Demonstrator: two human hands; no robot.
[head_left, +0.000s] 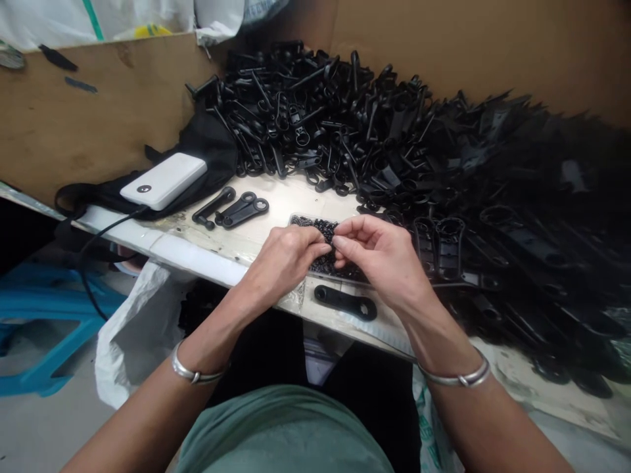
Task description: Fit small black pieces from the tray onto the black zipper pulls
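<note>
My left hand [292, 256] and my right hand [377, 253] almost meet over a shallow clear tray [300, 218] of tiny black parts [323, 226]. Thumb and fingers are pinched together on both hands; whatever lies between the fingertips is too small to make out. Just below the tray, near the table's front edge, rests one black plastic lever-shaped piece [345, 303] with a hole at its end. To the left of the tray lie similar black pieces [244, 209], apart from my hands.
A large heap of black plastic pieces [305, 125] covers the table's back and right. At the left, a white power bank [163, 180] with a cable sits on black cloth. Cardboard walls [108, 98] rise behind. Below are a white sack [142, 335] and a blue stool [49, 322].
</note>
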